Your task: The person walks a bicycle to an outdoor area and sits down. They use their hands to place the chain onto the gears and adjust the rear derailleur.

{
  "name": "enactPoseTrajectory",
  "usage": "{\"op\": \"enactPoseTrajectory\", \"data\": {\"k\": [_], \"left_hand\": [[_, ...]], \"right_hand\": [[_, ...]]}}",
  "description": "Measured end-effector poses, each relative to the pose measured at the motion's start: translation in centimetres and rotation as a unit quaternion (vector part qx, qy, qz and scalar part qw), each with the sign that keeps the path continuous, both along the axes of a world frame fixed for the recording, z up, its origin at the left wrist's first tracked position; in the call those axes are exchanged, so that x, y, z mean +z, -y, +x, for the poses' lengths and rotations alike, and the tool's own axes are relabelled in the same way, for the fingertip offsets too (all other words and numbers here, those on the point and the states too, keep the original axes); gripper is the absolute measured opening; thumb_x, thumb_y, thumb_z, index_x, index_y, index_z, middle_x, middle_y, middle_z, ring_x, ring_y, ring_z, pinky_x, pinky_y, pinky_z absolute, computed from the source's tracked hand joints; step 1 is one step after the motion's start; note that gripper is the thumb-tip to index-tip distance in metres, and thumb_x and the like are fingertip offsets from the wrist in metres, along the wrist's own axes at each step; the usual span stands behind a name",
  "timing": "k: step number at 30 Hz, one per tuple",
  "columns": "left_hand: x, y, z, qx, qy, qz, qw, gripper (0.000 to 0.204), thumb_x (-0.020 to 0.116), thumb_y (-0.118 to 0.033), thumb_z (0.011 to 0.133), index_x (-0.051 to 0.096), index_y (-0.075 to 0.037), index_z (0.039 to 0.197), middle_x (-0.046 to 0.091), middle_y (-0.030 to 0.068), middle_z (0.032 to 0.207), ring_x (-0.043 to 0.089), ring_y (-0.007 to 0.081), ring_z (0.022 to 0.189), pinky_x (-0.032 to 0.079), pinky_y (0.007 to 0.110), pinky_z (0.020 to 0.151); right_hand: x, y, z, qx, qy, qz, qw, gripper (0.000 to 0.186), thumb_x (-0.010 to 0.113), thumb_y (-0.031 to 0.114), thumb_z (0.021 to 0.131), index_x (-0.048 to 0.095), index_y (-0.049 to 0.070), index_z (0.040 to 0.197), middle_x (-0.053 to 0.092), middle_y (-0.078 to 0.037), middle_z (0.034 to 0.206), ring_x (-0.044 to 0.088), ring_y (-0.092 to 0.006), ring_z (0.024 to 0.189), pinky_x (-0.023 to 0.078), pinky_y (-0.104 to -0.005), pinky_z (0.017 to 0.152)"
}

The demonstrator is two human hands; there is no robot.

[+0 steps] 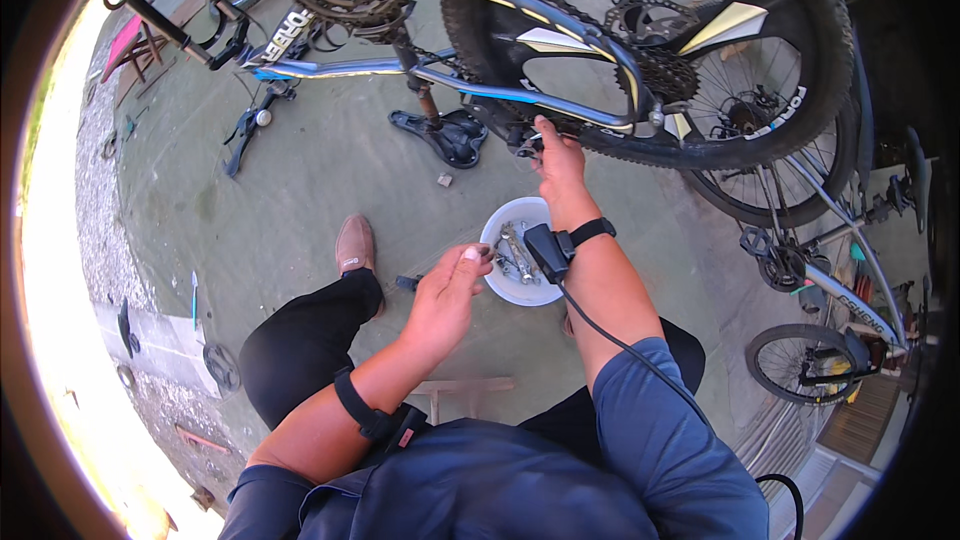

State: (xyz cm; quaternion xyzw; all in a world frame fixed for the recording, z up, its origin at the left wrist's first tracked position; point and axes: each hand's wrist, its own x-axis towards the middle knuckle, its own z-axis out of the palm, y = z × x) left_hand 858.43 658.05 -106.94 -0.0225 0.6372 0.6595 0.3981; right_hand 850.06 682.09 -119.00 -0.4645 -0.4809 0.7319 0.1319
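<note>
My right hand point(562, 165) reaches up under the rear of a blue and silver bicycle frame point(500, 92). Its thumb and fingers close on a small dark metal part point(524, 148) beside the chain, which looks like a derailleur; the grip is partly hidden. In front of my body, my left hand point(447, 295) is held in a pinch, with something small and dark at the fingertips that I cannot make out. A white bowl point(541, 294) stands on the ground between my hands. Inside it lie wrenches point(516, 252) and other small metal pieces, partly covered by my right wrist.
The bicycle stands upside down, its black saddle point(455, 140) low by the ground and its rear wheel point(815, 0) above right. Another bicycle point(850, 305) lies at the right. My shoe point(355, 243) is left of the bowl. A loose black part point(240, 140) lies at the far left.
</note>
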Motion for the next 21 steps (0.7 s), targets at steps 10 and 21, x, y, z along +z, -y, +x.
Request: {"op": "enactPoseTrajectory", "data": {"k": [10,21], "left_hand": [[0.5,-0.4,0.4,-0.016,-0.005,0.011,1.000,0.049,0.038,-0.039,0.105,0.050,0.002,0.130,0.057,0.0167,0.131,0.056,0.0246,0.120,0.045,0.034,0.093],[0.3,-1.7,0.8,-0.018,-0.026,0.012,0.999,0.049,0.038,-0.039,0.105,0.050,0.002,0.130,0.058,0.0173,0.130,0.057,0.0239,0.119,0.045,0.034,0.093]], "right_hand": [[2.3,-2.4,3.8,-0.089,-0.006,0.057,0.994,0.032,0.079,0.035,0.078,0.060,0.018,0.098,0.056,0.005,0.085,0.053,-0.0095,0.072,0.041,-0.0290,0.056],[9.1,-6.1,8.0,-0.123,0.012,0.193,0.973,0.025,0.078,0.022,0.080,0.066,0.005,0.093,0.064,0.000,0.086,0.055,-0.0080,0.070,0.045,-0.0273,0.062]]}}
